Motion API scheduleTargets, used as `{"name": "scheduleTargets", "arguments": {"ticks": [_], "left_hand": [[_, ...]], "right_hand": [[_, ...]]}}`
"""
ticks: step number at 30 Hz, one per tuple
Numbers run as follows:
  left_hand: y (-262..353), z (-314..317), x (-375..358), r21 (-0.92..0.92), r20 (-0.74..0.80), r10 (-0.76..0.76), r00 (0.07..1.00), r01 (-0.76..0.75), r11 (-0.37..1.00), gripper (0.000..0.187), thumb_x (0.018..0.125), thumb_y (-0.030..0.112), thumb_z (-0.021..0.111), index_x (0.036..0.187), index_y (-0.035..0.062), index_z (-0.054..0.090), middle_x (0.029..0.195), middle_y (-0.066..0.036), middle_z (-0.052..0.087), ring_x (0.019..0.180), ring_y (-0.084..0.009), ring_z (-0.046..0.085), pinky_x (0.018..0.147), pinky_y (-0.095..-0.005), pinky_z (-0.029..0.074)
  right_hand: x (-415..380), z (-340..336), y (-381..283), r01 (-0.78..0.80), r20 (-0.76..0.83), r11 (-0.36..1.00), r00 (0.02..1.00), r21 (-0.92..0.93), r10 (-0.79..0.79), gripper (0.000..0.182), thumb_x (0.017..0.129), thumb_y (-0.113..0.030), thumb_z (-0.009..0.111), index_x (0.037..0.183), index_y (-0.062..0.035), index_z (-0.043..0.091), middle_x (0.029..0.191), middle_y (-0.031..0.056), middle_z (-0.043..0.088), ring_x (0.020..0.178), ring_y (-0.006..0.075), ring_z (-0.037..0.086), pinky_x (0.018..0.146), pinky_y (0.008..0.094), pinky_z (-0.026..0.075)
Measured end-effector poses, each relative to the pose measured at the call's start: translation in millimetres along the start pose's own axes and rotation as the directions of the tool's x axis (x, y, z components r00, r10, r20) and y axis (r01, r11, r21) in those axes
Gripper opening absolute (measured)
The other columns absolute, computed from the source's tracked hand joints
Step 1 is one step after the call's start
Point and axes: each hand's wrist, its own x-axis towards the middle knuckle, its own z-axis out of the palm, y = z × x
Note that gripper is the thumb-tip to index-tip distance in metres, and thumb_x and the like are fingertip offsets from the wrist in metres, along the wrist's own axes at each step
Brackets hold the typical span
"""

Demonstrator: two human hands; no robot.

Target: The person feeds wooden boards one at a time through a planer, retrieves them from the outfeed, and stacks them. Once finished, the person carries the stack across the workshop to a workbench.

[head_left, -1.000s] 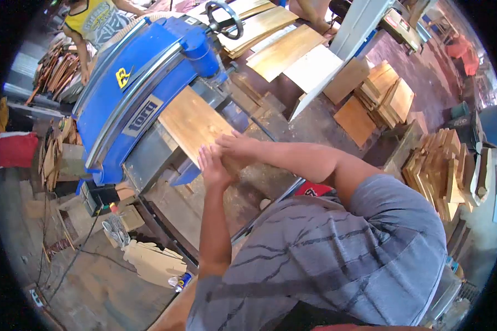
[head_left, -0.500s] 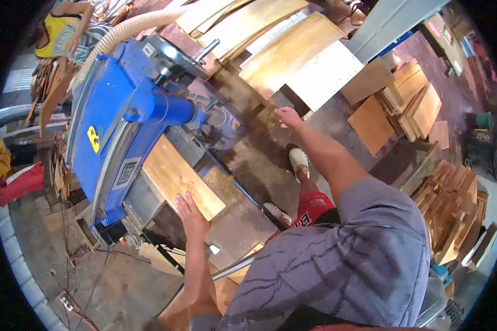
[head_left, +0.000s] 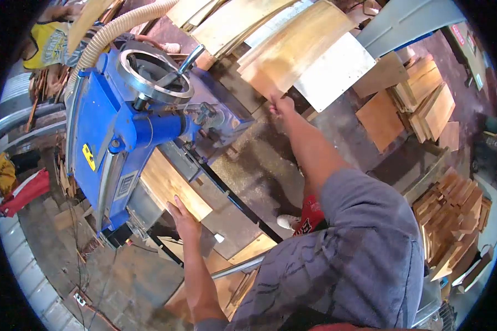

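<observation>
Left hand [head_left: 182,216] lies flat, fingers spread and loose, on the near end of a wooden board [head_left: 171,187] that sits on the feed table of the blue planer [head_left: 121,127], its far end under the machine's housing. Right hand [head_left: 283,105] stretches out to the stack of light boards [head_left: 292,47] beyond the machine, fingers pinching the corner of one sheet. A person in a yellow shirt [head_left: 49,38] stands behind the planer.

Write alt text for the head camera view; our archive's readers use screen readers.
A person's left hand presses on a wooden board entering a blue planer, while the right hand grips the corner of a leaning plank. Stacks of cut boards lie on the floor to the right.
</observation>
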Motion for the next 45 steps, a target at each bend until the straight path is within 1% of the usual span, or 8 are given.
{"name": "scheduleTargets", "arguments": {"ticks": [10, 15, 19, 21, 26, 29, 36, 45], "left_hand": [[-20.3, 10.4, 16.5, 0.014, -0.073, -0.086, 0.994, 0.087, 0.996, 0.084, 0.088, 0.016, 0.062, 0.156, 0.0223, 0.014, 0.147, -0.035, 0.031, 0.133, -0.0478, 0.04, 0.099, -0.0492, 0.047], [-52.7, 23.3, 50.5, -0.096, 0.068, 0.177, 0.982, -0.171, 0.981, 0.09, 0.083, 0.025, 0.073, 0.154, 0.0076, 0.021, 0.14, -0.032, 0.043, 0.128, -0.0431, 0.048, 0.1, -0.045, 0.047], [57.4, -55.7, -18.9, -0.818, -0.123, 0.377, 0.918, -0.309, 0.486, 0.076, 0.082, 0.027, 0.076, 0.144, -0.0013, 0.041, 0.139, -0.023, 0.051, 0.13, -0.0307, 0.05, 0.108, -0.0391, 0.039], [93.3, -47.3, -53.7, -0.786, -0.3, 0.486, 0.821, -0.501, 0.363, 0.078, 0.085, 0.023, 0.073, 0.149, 0.001, 0.034, 0.148, -0.023, 0.042, 0.136, -0.0317, 0.043, 0.11, -0.0378, 0.037], [158.1, -64.0, -184.8, -0.702, -0.618, 0.406, 0.673, -0.239, -0.671, 0.07, 0.088, 0.004, 0.063, 0.148, -0.0063, 0.028, 0.143, -0.022, 0.045, 0.128, -0.0317, 0.048, 0.105, -0.036, 0.041], [118.7, -46.0, -195.4, -0.857, -0.309, 0.306, 0.901, -0.124, -0.499, 0.04, 0.09, 0.002, 0.056, 0.129, -0.0066, 0.049, 0.121, -0.015, 0.06, 0.112, -0.0241, 0.06, 0.094, -0.0353, 0.05], [-17.0, 12.8, -196.9, -0.8, -0.335, 0.352, 0.874, -0.066, -0.596, 0.041, 0.086, 0.002, 0.06, 0.125, -0.0058, 0.051, 0.116, -0.016, 0.064, 0.103, -0.0265, 0.065, 0.091, -0.0387, 0.053], [-56.7, 83.5, -251.2, -0.824, -0.112, 0.241, 0.964, 0.046, -0.565, 0.041, 0.09, 0.003, 0.061, 0.129, -0.005, 0.051, 0.121, -0.016, 0.063, 0.107, -0.0248, 0.064, 0.095, -0.0376, 0.051]], "right_hand": [[-162.4, -85.8, -34.0, 0.164, 0.463, 0.986, 0.876, -0.029, -0.133, 0.034, 0.093, -0.019, 0.064, 0.122, -0.0024, 0.056, 0.097, 0.0077, 0.066, 0.08, 0.0169, 0.064, 0.073, 0.0308, 0.055], [-242.6, -155.0, -0.1, 0.163, 0.686, 0.985, 0.724, -0.061, -0.077, 0.042, 0.093, -0.015, 0.064, 0.132, -0.0037, 0.052, 0.12, 0.007, 0.062, 0.105, 0.0163, 0.06, 0.086, 0.0336, 0.053], [-354.3, -193.8, 23.2, 0.585, 0.721, 0.764, 0.65, -0.273, -0.24, 0.04, 0.094, -0.009, 0.059, 0.132, -0.0014, 0.053, 0.124, 0.0092, 0.061, 0.108, 0.0166, 0.059, 0.095, 0.0347, 0.049], [-424.3, -201.0, 24.3, 0.7, 0.734, 0.63, 0.614, -0.337, -0.289, 0.041, 0.093, -0.009, 0.057, 0.133, -0.0004, 0.051, 0.124, 0.0103, 0.061, 0.111, 0.0178, 0.057, 0.099, 0.0353, 0.046], [-571.2, -162.3, 94.8, 0.841, 0.672, 0.065, 0.474, -0.538, -0.57, 0.067, 0.081, 0.004, 0.05, 0.145, 0.007, 0.029, 0.145, 0.0316, 0.037, 0.137, 0.0381, 0.04, 0.114, 0.045, 0.031], [-621.7, -135.9, 138.5, 0.766, 0.797, -0.364, 0.301, -0.53, -0.524, 0.08, 0.076, -0.003, 0.062, 0.148, 0.0039, 0.026, 0.15, 0.0344, 0.025, 0.142, 0.0454, 0.026, 0.117, 0.0533, 0.023], [-627.3, -135.8, 172.9, 0.592, 0.968, -0.768, 0.191, -0.246, -0.163, 0.083, 0.078, -0.016, 0.07, 0.151, -0.0115, 0.03, 0.156, 0.0162, 0.029, 0.144, 0.0369, 0.028, 0.115, 0.0607, 0.022], [-615.5, -134.2, 193.5, 0.731, 0.977, -0.68, 0.182, -0.06, 0.11, 0.092, 0.075, -0.02, 0.075, 0.152, -0.0082, 0.025, 0.157, 0.0248, 0.021, 0.147, 0.0424, 0.018, 0.114, 0.0635, 0.018]]}}
